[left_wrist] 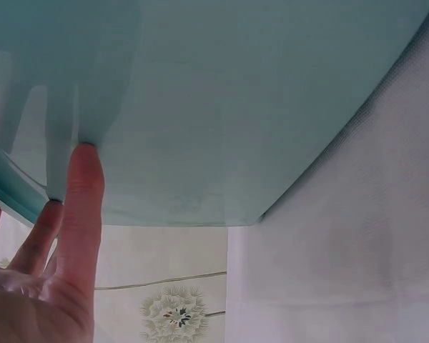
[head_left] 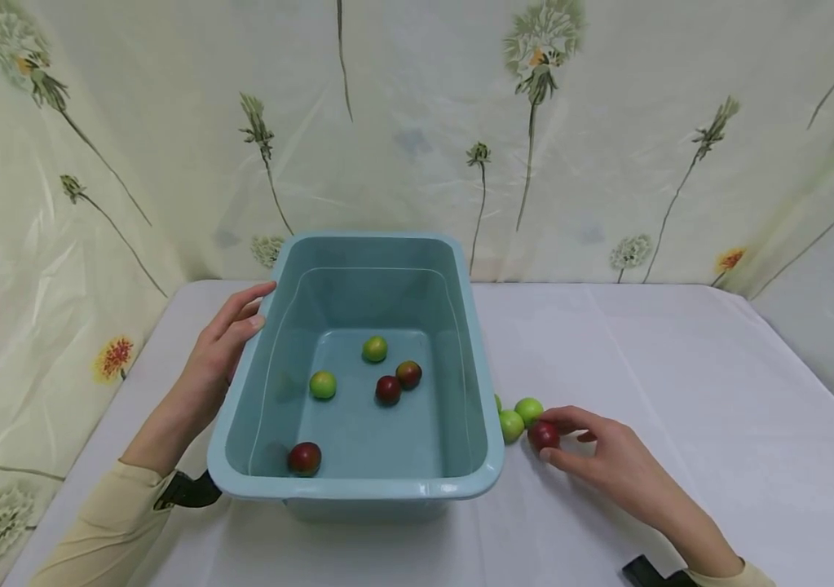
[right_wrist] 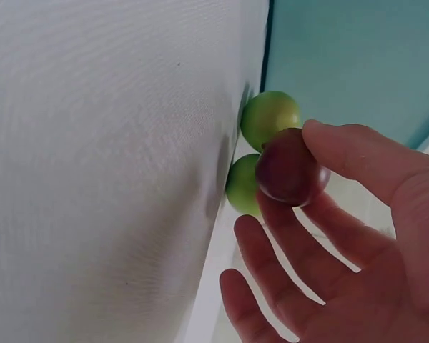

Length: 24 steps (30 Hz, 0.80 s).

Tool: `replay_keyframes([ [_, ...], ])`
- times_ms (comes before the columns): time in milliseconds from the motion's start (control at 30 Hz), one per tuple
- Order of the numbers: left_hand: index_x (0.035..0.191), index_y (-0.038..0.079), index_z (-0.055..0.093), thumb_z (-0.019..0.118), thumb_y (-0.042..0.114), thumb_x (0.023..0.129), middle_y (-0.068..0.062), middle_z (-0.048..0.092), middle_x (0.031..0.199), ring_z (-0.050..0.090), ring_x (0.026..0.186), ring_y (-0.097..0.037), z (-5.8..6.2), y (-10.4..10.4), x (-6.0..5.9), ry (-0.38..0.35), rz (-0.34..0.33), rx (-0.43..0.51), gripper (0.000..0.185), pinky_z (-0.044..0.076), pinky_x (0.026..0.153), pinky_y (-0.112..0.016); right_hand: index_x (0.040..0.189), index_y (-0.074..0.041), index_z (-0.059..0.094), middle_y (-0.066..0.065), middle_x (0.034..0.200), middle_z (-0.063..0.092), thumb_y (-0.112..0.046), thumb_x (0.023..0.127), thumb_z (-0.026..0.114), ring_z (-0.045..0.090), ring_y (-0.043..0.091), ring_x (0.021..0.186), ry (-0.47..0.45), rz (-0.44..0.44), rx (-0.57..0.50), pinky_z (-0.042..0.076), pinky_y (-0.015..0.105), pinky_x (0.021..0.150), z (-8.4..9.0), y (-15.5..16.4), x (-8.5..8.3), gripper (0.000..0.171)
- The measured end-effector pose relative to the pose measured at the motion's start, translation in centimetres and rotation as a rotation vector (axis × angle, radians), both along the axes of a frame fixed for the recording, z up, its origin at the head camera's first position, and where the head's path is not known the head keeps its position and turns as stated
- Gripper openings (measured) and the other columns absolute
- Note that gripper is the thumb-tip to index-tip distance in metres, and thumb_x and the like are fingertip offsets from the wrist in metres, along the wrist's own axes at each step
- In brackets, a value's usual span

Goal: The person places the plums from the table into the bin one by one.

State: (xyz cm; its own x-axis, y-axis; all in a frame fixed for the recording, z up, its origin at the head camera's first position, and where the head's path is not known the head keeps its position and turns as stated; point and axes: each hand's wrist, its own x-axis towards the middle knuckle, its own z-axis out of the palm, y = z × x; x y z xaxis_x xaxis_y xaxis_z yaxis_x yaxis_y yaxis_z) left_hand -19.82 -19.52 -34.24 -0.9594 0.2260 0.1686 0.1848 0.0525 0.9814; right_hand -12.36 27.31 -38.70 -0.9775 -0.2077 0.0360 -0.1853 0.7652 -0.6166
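Right hand pinches a red fruit; left hand lies flat on the tub. Loose grip, fruit rolls away.

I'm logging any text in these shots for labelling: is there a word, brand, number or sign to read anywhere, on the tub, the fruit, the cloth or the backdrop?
None: no view shows readable text.
The blue tub is plain inside and out.
The red fruit pinched by the right hand carries no sticker, nor do the green fruits beside it.
The left hand rests on the tub wall.
The white tablecloth is bare; the backdrop has only printed flowers.
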Motion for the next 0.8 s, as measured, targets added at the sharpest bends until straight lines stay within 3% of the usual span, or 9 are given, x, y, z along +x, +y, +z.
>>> replay_keyframes([
  [233,0.149,0.028,0.040,0.042,0.035,0.105,-0.009,0.040,0.144,0.050,0.118,-0.030,0.0,0.0,0.0,0.000,-0.004,-0.009,0.045,0.053,0.084,-0.033,0.118,-0.017,0.066,-0.006,0.107,0.068,-0.025,0.086,0.078,0.062,0.018,0.100,0.029,-0.006,-0.003,0.050,0.047,0.086,0.4,0.1,0.2,0.035],
  [600,0.148,0.027,0.042,0.044,0.033,0.104,-0.011,0.041,0.144,0.055,0.113,-0.027,0.0,-0.2,-0.2,0.007,0.003,-0.021,0.044,0.054,0.081,-0.033,0.121,-0.015,0.066,-0.005,0.108,0.069,-0.032,0.088,0.076,0.062,0.015,0.098,0.148,-0.032,-0.006,0.051,0.048,0.085,1.1,-0.2,-0.1,0.039],
  [800,0.148,0.028,0.043,0.045,0.032,0.104,-0.010,0.042,0.143,0.055,0.112,-0.027,-0.1,-0.3,-0.2,0.008,0.003,-0.015,0.044,0.054,0.081,-0.034,0.124,-0.014,0.064,-0.001,0.111,0.068,-0.036,0.088,0.074,0.061,0.018,0.100,0.149,-0.054,-0.018,0.050,0.049,0.086,1.2,-0.5,-0.5,0.043],
])
